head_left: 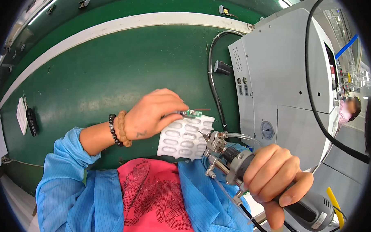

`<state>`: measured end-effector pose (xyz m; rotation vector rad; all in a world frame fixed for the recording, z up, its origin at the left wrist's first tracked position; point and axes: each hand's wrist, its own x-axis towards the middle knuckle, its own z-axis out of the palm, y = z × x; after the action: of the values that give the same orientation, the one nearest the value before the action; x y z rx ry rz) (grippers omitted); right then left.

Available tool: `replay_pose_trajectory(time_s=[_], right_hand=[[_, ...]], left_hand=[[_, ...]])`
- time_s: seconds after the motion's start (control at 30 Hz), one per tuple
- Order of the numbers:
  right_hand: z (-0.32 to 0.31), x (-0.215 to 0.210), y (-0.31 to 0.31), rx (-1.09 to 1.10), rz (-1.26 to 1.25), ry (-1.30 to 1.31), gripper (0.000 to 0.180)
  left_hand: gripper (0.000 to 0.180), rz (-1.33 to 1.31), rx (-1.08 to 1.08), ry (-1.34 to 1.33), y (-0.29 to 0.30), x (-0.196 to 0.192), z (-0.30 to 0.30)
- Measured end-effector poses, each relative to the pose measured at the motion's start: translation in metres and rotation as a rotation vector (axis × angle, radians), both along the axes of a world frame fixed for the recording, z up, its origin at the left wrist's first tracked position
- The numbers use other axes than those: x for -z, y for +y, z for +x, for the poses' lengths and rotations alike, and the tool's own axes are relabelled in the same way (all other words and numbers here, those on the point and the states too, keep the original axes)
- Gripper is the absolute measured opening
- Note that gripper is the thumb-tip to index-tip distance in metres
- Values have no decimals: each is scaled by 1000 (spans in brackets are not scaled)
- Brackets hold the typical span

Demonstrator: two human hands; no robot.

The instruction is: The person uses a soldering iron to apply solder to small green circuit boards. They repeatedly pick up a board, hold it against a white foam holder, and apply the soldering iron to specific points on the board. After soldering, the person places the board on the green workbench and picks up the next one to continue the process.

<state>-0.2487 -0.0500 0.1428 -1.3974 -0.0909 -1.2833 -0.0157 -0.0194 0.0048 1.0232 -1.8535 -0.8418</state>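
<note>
My left hand (155, 111) pinches a small green circuit board (192, 113) between thumb and fingers, with a thin reddish wire running past it. Under the board lies a white tray (161, 140) with rows of oval pockets; whether the pockets hold anything is hard to make out. My right hand (275, 176) is wrapped round a grey and black handheld power tool (238, 163), which has metal fittings and hoses at its front. The tool's thin tip points left over the tray, below and a little apart from the board.
A grey machine cabinet (285, 74) with a round gauge (267, 130) stands at right. A black hose (210, 72) and a black cylinder (222, 68) lie beside it. At far left are a black oblong object (31, 121) and a white sheet (21, 115). Another person (348, 110) is behind the machine.
</note>
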Motion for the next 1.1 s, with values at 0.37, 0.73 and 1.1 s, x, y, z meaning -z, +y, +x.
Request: replay_pose_trajectory(time_s=[0.37,0.73,1.1], right_hand=[[7,8,-10,-44,-129,86,45],[31,22,-14,71,-113,212,44],[42,28,-19,39,-78,246,41]], left_hand=[[30,-34,-111,-20,24,28,-27],[35,-32,-108,56,21,37,-32],[33,-22,-135,43,24,35,-26]])
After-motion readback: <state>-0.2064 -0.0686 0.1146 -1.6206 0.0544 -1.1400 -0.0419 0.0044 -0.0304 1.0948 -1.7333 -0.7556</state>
